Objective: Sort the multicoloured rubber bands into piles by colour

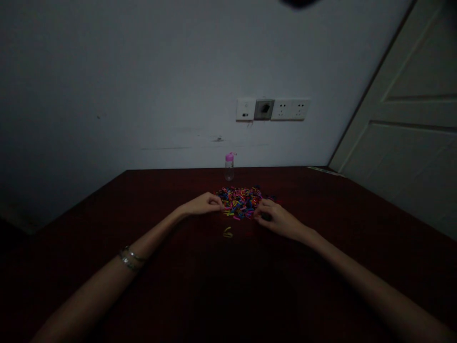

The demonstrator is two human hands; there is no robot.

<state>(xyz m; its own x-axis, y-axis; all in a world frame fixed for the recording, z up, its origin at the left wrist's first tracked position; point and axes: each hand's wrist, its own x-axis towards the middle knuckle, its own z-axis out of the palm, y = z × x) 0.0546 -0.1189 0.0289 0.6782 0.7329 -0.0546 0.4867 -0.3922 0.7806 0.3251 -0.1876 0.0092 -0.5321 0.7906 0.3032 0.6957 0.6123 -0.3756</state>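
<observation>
A heap of small, thin, brightly coloured loop-shaped pieces (pixel 240 200), perhaps clips, lies on the dark red-brown table. My left hand (pixel 204 204) rests at the heap's left edge, thumb and fingers drawn together; anything between them is too small to make out. At the right edge, my right hand (pixel 273 217) is curled in a pinch, its fingertips against the heap, and what they hold is hidden. Nearer to me, a few yellow pieces (pixel 227 233) lie apart from the heap. Behind it stands a clear bottle (pixel 229 171) with a pink-purple cap.
The table (pixel 171 281) meets a pale wall (pixel 160 85) at the back. Sockets (pixel 290 109) and a grey wall plate (pixel 264 109) are set in that wall. A panelled door (pixel 410 119) stands at the right. The light is dim.
</observation>
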